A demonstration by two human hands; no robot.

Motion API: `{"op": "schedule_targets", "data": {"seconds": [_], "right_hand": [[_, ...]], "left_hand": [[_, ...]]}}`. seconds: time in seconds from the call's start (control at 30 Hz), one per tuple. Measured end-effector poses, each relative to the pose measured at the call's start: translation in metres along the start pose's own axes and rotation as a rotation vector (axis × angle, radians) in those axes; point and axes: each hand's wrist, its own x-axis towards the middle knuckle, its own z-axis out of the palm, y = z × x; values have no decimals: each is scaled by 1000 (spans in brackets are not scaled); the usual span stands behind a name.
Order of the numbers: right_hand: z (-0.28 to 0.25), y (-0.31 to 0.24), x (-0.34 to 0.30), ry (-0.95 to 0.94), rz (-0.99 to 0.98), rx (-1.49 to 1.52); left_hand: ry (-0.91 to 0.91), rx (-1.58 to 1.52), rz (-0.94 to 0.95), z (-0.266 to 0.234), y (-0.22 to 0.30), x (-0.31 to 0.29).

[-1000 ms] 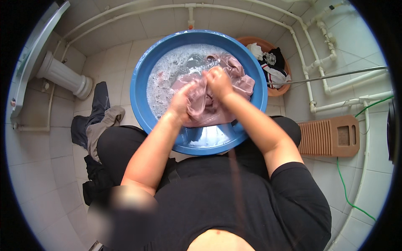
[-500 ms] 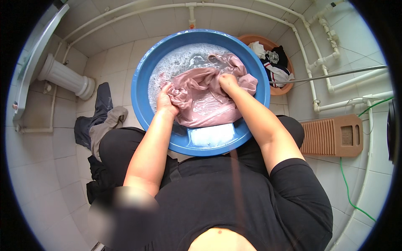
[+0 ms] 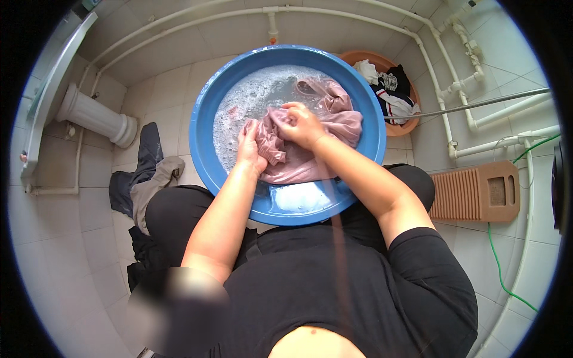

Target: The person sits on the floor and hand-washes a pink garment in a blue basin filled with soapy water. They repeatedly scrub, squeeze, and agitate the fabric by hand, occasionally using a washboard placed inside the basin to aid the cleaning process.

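A wet pink garment (image 3: pixel 340 116) lies partly in sudsy water (image 3: pixel 239 98) inside a big round blue basin (image 3: pixel 200 128). My left hand (image 3: pixel 253 149) is closed on a bunched part of the cloth at the basin's near left. Just right of it, my right hand (image 3: pixel 303 126) grips another fold, its fingers bent toward the left hand. The rest of the garment trails to the right side of the basin and over the inner near wall. What kind of garment it is, I cannot tell.
An orange basin (image 3: pixel 399 130) of mixed clothes stands at the far right. A brown washboard (image 3: pixel 471 194) leans at my right beside a green hose (image 3: pixel 498 268). Dark and beige clothes (image 3: pixel 156 179) lie on the tiles at left, near a white pedestal (image 3: pixel 98 116). White pipes (image 3: pixel 334 10) line the walls.
My right hand has moved left, close to my left hand, and the cloth between them is now bunched. My left hand has shifted slightly right.
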Motion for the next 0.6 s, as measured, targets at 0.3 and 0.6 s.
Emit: {"op": "schedule_targets", "data": {"seconds": [0.3, 0.6], "right_hand": [[-11, -104, -40, -68, -475, 155], [-3, -43, -23, 60, 175, 16]], "left_hand": [[-845, -294, 141, -62, -54, 48], [-176, -35, -371, 24, -23, -26]]}}
